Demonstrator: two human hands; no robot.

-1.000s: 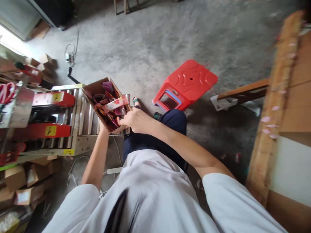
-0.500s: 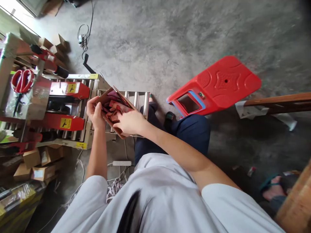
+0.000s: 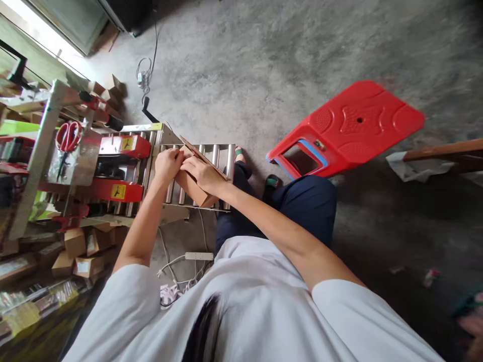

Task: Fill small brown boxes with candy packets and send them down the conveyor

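Note:
A brown cardboard box (image 3: 195,189) rests on the metal rollers near my knees, with one flap standing up along its far right side. My left hand (image 3: 168,163) has its fingers curled on the box's upper left edge. Beside it, my right hand (image 3: 202,173) lies over the top of the box, its fingertips close to my left hand's fingers. The box's contents are hidden by the flaps and my hands.
Left of the box, the roller conveyor (image 3: 176,193) carries a taping machine with red parts (image 3: 123,191). Red scissors (image 3: 68,137) hang on its frame. Red stools (image 3: 358,125) stand on the right, cardboard boxes (image 3: 88,266) lie lower left, and a power strip (image 3: 199,256) lies below.
The box's open top with red packets inside is now covered by flaps. Both hands have moved together at its upper part. The view has shifted slightly.

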